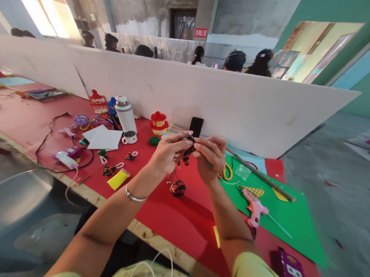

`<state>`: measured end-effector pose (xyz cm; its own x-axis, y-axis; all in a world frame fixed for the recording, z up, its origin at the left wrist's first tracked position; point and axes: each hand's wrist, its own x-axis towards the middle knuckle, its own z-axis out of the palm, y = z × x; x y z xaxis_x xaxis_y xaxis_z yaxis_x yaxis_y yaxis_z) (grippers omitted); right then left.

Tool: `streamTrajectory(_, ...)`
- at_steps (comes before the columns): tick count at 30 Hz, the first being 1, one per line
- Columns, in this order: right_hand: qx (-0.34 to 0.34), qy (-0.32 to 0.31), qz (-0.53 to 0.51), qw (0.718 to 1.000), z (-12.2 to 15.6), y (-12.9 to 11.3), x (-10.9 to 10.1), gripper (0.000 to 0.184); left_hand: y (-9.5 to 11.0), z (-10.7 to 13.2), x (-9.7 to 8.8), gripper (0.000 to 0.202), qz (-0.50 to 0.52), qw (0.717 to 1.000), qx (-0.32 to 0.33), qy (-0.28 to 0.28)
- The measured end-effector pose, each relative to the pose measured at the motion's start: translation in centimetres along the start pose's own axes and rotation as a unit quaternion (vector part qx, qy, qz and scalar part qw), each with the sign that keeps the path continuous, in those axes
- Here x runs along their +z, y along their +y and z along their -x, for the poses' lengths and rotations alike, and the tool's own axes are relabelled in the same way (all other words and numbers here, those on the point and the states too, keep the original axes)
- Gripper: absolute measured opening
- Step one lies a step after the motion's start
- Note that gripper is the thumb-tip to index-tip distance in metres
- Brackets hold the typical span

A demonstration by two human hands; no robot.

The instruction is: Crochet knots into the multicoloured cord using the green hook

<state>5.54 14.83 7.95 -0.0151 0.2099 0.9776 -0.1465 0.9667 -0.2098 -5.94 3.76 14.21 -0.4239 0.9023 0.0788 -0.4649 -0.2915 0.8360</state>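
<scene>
My left hand (169, 153) and my right hand (211, 155) meet above the red table (177, 221), both pinched on a small dark craft piece (188, 150) made of red, black and yellow cord. A thin strand hangs from it down to a small ball of multicoloured cord (177, 188) lying on the table just below my hands. A silver bangle (134, 195) sits on my left wrist. The fingers hide most of the piece.
A pink glue gun (254, 206) lies on a green sheet (295, 228) at the right, with a long stick (261, 176). A white flask (125, 113), white cup (129, 137), paper sheets (103, 138), small crafts, a phone (196, 126) and cables stand left. A white partition (232, 99) backs the table; people sit beyond it.
</scene>
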Motion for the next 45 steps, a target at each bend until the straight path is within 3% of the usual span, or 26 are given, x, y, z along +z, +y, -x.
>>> streamTrajectory(3,0.013,-0.035,-0.068,0.997,-0.4,0.9,-0.4,0.018,1.0,0.0,-0.3,0.038,0.023,0.997,-0.066,-0.024)
streamTrajectory(12,0.008,-0.142,-0.153,0.978,-2.1,2.0,-2.2,0.026,2.2,0.0,-2.4,0.036,-0.028,0.996,-0.071,-0.047)
streamTrajectory(25,-0.004,-0.196,-0.134,0.971,-3.1,0.9,-3.6,0.024,3.2,-0.2,-3.0,0.039,-0.101,0.989,-0.072,-0.082)
streamTrajectory(34,0.097,-0.194,-0.265,0.939,-2.6,0.7,-2.8,0.020,2.8,-0.3,-3.2,0.036,-0.131,0.981,-0.079,-0.119)
streamTrajectory(36,0.125,-0.160,-0.288,0.936,-1.9,0.7,-1.9,0.026,2.2,-0.4,-2.7,0.041,-0.130,0.981,-0.056,-0.134)
streamTrajectory(38,0.126,-0.128,-0.272,0.945,-1.6,0.7,-1.1,0.026,1.4,-0.6,-2.2,0.045,-0.145,0.981,0.011,-0.126)
streamTrajectory(42,0.064,-0.130,-0.109,0.983,-1.8,0.5,-1.1,0.014,-0.4,-1.2,-1.9,0.017,-0.215,0.949,0.228,-0.004)
streamTrajectory(45,0.017,-0.129,-0.033,0.991,-1.7,0.2,-1.3,0.021,-1.4,-1.4,-1.7,0.018,-0.232,0.937,0.259,0.032)
